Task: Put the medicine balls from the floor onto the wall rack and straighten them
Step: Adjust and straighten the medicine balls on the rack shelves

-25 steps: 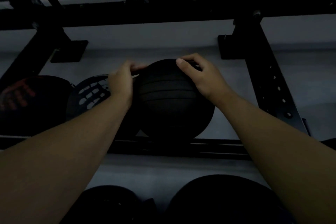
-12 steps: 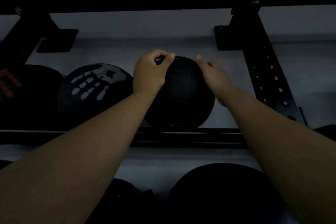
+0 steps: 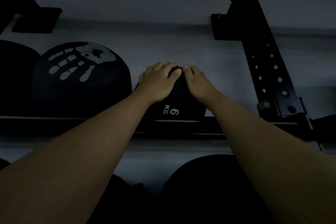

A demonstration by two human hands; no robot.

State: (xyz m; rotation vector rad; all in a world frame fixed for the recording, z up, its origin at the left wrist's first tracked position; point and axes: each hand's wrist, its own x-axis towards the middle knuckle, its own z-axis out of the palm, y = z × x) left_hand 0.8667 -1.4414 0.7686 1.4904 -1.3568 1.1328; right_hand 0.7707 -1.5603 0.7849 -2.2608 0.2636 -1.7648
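Note:
A black medicine ball marked "6 KG" [image 3: 179,103] rests on the black rack rail [image 3: 72,123] in dim light. My left hand [image 3: 157,82] lies over the ball's top left and my right hand [image 3: 197,82] over its top right, fingertips almost touching at the top. Both hands grip the ball. To its left on the same rail sits a larger black ball with a pale handprint pattern [image 3: 80,76], a small gap apart. A third dark ball [image 3: 12,71] shows at the far left edge.
A black perforated rack upright [image 3: 267,71] slants down at the right, bolted near the rail's end. A black bracket [image 3: 36,20] sits on the grey wall at upper left. More dark balls [image 3: 209,183] lie on a lower level beneath my arms.
Both hands have slid together onto the top of the ball and rolled it, so its "6 KG" marking now faces me. The view has shifted down and left.

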